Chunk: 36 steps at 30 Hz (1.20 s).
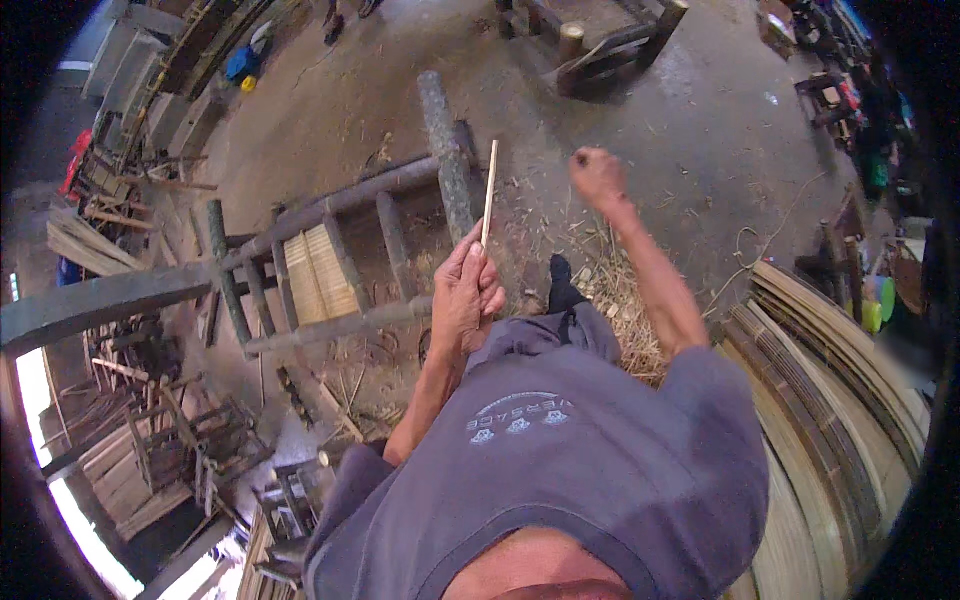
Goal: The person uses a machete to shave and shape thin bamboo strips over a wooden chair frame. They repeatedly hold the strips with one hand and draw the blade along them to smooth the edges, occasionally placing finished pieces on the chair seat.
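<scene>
My left hand [466,290] is closed round the lower end of a thin pale stick [490,190], perhaps bamboo, pinched between thumb and fingers. The stick stands up nearly straight, tilted slightly right, and its far end is free. My right hand [599,180] is held out ahead and to the right, apart from the stick. Its fingers are curled closed, and a small dark spot shows at them; what they hold, if anything, cannot be made out. Just left of my left hand is a dark wooden frame [385,183] of round poles with crossbars, with a woven pale panel [318,275] in it.
Pale shavings [625,310] lie heaped by my foot. Long bundled slats [800,400] stand at my right. A stack of wood pieces [140,440] and stools fill the left side. Another pole frame [620,50] stands ahead. A loose cord [745,250] trails at the right.
</scene>
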Tool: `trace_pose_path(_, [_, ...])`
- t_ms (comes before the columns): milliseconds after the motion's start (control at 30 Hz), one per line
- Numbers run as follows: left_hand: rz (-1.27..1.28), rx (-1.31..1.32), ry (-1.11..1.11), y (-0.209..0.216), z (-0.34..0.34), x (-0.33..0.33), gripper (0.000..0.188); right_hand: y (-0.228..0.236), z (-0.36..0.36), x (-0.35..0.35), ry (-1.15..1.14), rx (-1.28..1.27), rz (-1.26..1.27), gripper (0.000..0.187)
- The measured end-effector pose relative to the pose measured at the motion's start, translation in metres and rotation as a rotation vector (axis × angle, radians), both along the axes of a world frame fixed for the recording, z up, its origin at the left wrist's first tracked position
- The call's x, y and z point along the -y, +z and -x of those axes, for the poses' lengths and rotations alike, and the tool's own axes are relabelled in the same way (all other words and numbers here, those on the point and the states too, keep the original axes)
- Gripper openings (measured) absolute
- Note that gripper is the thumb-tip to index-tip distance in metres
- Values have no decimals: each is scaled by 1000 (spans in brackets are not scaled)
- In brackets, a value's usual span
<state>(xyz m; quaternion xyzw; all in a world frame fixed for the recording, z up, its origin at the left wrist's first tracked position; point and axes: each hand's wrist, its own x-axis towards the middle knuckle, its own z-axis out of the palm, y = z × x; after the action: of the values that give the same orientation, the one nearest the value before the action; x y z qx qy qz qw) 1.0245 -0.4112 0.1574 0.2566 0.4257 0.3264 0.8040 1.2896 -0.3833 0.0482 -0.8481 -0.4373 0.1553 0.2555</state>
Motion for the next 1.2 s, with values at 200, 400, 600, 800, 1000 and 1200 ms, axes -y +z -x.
trace_pose_path(200, [-74,132,105,-30,-36,-15,29,15,20,16,465,21,-195,18])
trace_pose_path(400, [-72,17,185,-6,-60,-4,23,-5,22,-7,604,36,-165,24])
trace_pose_path(600, [-95,-58,122,11,-45,10,44,18,-39,-37,233,112,-139,19])
trace_pose_path(800, [-120,-17,205,-28,-56,-31,38,21,38,-15,705,61,-146,24])
trace_pose_path(1000, [-79,55,197,6,-47,-6,36,21,-11,-66,523,2,-96,26])
trace_pose_path(1200, [-41,107,256,-10,-45,-18,34,28,0,-65,593,39,-107,24])
